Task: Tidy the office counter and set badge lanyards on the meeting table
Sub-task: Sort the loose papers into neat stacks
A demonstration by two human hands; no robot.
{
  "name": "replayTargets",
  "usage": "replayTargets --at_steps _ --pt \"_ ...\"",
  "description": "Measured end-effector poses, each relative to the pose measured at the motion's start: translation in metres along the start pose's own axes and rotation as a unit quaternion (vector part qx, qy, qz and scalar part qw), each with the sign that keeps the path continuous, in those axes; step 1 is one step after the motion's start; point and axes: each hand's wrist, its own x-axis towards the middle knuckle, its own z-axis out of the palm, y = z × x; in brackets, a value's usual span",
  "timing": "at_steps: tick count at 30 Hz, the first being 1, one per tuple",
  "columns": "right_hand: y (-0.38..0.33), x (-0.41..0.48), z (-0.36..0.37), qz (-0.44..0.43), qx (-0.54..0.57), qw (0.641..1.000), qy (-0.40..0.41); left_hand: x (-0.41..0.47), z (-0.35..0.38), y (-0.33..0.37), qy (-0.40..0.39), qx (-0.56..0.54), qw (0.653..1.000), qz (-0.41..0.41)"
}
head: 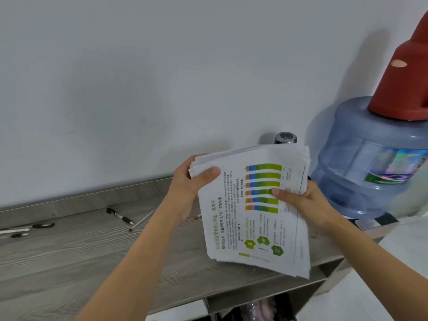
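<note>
A thick stack of printed sheets (252, 218), its top page showing coloured bar charts and green headings, is held tilted above the grey wood-grain counter (69, 258). My left hand (190, 184) grips the stack's far left corner, thumb on the top page. My right hand (301, 200) grips its right edge, thumb pressed on the charts. Several pens (120, 216) lie scattered on the counter to the left. No lanyards are in view.
A blue water jug (370, 163) with a red top (407, 72) stands at the counter's right end. A dark metal cylinder (286, 137) peeks out behind the papers by the white wall. Open shelving (254, 306) lies below the counter's front edge.
</note>
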Motion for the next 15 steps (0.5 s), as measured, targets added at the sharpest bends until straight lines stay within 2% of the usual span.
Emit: replayTargets --at_steps 2,4,6,10,15 --pt "-0.004 -0.006 -0.001 0.029 0.031 0.999 -0.008 -0.008 -0.009 -0.015 -0.062 -0.018 0.995 -0.075" --pt "-0.006 -0.013 -0.002 0.064 0.091 0.994 0.0 -0.02 -0.011 -0.031 -0.115 -0.051 0.978 -0.164" --pt "-0.006 -0.019 -0.003 0.106 0.127 0.986 0.004 -0.031 -0.008 -0.046 -0.153 -0.071 0.961 -0.218" --pt "0.007 -0.037 0.001 0.201 0.134 0.97 0.007 -0.048 -0.005 -0.067 -0.14 -0.074 0.949 -0.274" --pt "0.049 -0.093 0.033 0.304 0.26 0.917 0.012 -0.074 -0.029 -0.087 -0.135 -0.084 0.919 -0.36"
